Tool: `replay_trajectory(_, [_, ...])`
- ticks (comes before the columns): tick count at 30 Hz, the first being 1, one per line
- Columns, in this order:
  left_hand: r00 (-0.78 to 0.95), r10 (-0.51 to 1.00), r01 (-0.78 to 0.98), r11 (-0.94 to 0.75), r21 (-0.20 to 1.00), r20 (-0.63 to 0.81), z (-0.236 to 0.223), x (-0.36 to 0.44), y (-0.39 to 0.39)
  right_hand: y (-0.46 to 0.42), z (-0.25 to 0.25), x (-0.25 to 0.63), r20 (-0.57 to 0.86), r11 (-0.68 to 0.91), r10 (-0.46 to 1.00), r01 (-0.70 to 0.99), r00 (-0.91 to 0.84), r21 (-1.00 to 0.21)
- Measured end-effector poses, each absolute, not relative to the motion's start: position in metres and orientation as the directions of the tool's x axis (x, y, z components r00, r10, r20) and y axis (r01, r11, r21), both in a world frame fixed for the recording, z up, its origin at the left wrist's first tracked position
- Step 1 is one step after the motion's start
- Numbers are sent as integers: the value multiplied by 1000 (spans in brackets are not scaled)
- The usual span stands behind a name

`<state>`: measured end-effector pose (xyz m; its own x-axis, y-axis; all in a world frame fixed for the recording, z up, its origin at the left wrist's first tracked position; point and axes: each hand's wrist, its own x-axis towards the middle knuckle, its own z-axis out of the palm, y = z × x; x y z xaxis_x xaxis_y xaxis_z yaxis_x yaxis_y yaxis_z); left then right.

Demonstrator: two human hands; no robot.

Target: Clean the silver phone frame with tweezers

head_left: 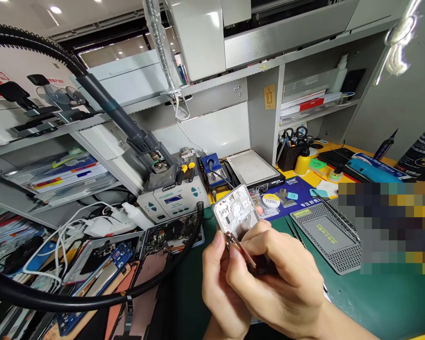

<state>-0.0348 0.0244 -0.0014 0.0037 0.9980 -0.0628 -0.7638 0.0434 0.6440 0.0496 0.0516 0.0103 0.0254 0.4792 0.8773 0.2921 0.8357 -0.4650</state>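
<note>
In front of me, above the green mat, I hold up an opened phone frame (235,211) with a silver rim and handwriting on its white inner face. My left hand (217,283) is closed on the frame's lower edge, thumb in front. My right hand (286,269) is closed too, pinching a thin copper-coloured phone part (243,250) against the lower end of the frame. Both thumbs sit close together there. The fingers cover most of the frame's lower end, so how the copper-coloured part meets it cannot be seen.
A green mat (382,307) covers the bench. Phone parts (148,293) and a thick black hose (92,302) lie left. Behind stand a soldering station (173,198) and a heating plate (251,167). A grey perforated pad (329,236) and tweezers (295,231) lie right.
</note>
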Motion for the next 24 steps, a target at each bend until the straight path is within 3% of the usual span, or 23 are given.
replay_trajectory(11, [-6, 997, -836, 35, 547, -73, 11, -24, 29, 53, 7, 50, 861, 837, 509, 236, -7, -493])
replay_trajectory(20, [18, 999, -855, 33, 518, -34, 7, -27, 27, 55, 8, 51, 823, 816, 568, 153, -31, -558])
replay_trajectory(24, [-33, 995, -848, 19, 529, -89, 5, -23, 33, 61, 7, 51, 802, 792, 596, 145, 25, -593])
